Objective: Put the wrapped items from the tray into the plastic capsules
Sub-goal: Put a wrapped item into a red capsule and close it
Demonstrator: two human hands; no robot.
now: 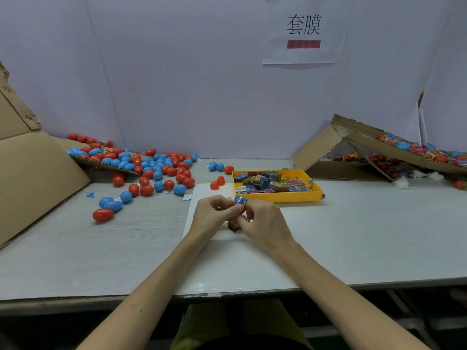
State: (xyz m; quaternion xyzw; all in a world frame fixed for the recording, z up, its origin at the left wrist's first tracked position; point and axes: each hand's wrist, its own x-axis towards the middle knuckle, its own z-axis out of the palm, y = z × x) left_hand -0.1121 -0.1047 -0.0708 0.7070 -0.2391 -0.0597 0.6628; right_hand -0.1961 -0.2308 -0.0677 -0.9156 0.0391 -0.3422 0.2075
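Wrapped item [240, 199] rests on capsule [242, 210], touching right hand [265, 223].

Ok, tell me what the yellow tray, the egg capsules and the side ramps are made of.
Yellow tray: moulded plastic by the look, uniform colour, smooth rim. Capsules: hard glossy plastic, with highlights on the red and blue shells. Ramps: corrugated cardboard, brown, matte, with torn, fluted edges.
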